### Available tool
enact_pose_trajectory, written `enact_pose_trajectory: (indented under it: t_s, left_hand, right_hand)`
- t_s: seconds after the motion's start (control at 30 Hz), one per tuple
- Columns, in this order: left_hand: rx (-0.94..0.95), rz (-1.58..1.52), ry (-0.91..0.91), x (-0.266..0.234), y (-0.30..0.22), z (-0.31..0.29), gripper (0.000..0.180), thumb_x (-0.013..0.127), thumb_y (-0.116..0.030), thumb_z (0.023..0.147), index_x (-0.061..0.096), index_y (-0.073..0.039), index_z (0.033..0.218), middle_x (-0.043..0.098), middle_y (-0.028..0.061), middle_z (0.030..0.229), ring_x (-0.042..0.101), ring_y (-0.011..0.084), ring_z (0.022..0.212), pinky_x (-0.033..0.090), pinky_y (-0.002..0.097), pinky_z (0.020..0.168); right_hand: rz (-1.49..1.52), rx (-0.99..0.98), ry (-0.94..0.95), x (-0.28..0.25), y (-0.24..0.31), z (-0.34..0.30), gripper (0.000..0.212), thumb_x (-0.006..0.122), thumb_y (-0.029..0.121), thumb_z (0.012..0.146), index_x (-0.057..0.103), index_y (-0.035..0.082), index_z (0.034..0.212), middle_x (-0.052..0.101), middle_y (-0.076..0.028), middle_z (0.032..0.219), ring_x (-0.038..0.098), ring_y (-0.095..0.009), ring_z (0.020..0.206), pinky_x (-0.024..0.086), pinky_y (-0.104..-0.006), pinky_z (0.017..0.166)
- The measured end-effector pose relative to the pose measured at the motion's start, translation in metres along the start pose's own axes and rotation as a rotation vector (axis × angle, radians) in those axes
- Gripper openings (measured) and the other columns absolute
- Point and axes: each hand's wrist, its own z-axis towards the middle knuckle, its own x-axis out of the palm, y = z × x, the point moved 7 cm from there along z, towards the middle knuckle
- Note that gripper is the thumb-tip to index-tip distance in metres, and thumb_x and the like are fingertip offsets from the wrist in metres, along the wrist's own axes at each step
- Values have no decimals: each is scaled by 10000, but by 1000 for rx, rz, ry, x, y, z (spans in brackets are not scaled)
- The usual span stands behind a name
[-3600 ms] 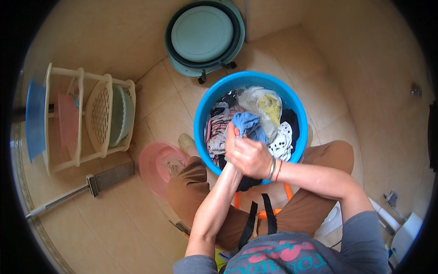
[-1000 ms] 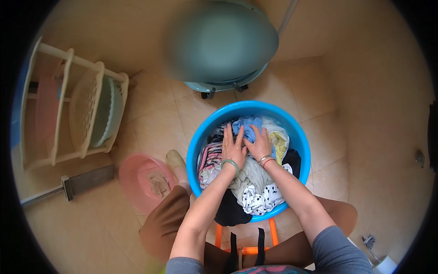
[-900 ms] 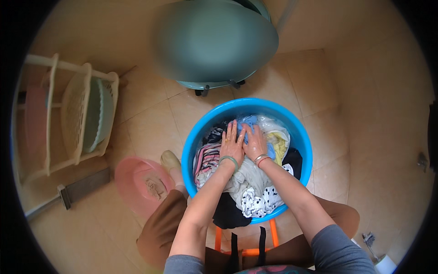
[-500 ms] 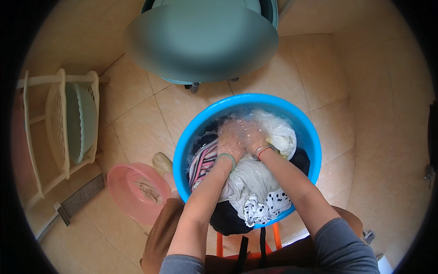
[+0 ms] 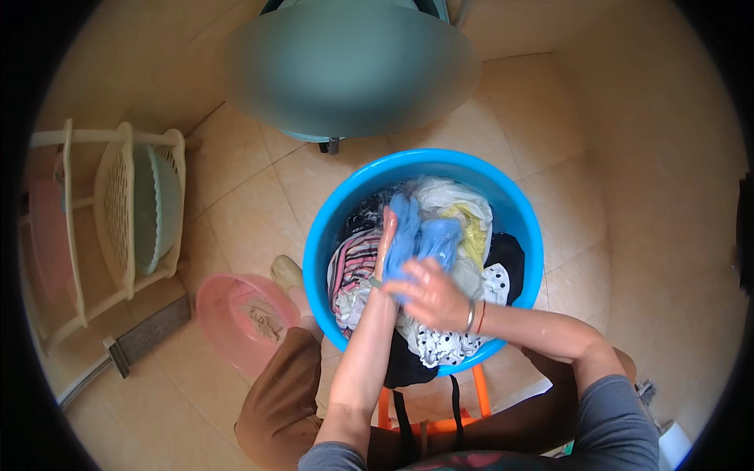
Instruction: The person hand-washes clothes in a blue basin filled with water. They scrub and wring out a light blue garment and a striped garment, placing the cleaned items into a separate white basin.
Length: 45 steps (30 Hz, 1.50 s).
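A round blue tub holds wet laundry in water. My left hand reaches into it beside a wet blue cloth; its fingers are hidden by the cloth and water. Close to my left wrist, my right hand is closed on the cloth's near part, its fingers blurred by motion. Striped fabric lies left of my left forearm. On the right are a yellow piece, a white garment and a black garment. White cloth with black dots is nearest me.
A pink basin with a pale cloth in it stands on the floor to the left. Beyond it is a cream rack holding basins. A broad green object stands past the tub. Under the tub's near side is an orange frame.
Both hands were together in the water at the tub's far side. My right hand has come back toward my left wrist, and the blue cloth now shows above the water.
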Motion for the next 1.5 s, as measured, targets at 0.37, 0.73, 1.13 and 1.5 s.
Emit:
enact_pose_trajectory:
  t_s: [0.37, 0.73, 1.13, 1.5]
  left_hand:
    - [-132, -92, -280, -51, 53, -30, 398, 561, -336, 937, 501, -79, 1236, 564, 83, 1169, 579, 215, 1058, 470, 374, 935]
    - [135, 122, -711, -99, 66, -42, 265, 584, -289, 901, 585, -73, 1053, 618, 64, 1008, 593, 191, 990, 493, 370, 867]
    - [348, 321, -405, -48, 9, -33, 522, 525, -201, 983, 323, -177, 1464, 439, 54, 1398, 479, 217, 1223, 379, 432, 1039]
    - [123, 189, -362, -73, 9, -8, 563, 555, -371, 955, 375, -116, 1422, 445, 86, 1389, 423, 221, 1259, 364, 423, 1048]
  right_hand:
    - [-217, 247, -169, 33, -9, -24, 171, 676, 285, 810, 632, 143, 895, 535, -46, 878, 626, -216, 747, 523, -329, 531]
    - [-221, 522, -133, 56, -153, -38, 210, 561, 284, 850, 642, 97, 798, 621, -169, 794, 608, -387, 650, 514, -482, 637]
    - [-287, 420, -262, 11, -169, -26, 349, 625, 308, 879, 565, 52, 1108, 548, -223, 1135, 591, -410, 893, 485, -436, 827]
    - [-244, 736, -147, 31, -184, 7, 174, 593, 146, 845, 625, 58, 992, 610, -197, 1028, 554, -381, 1015, 444, -457, 887]
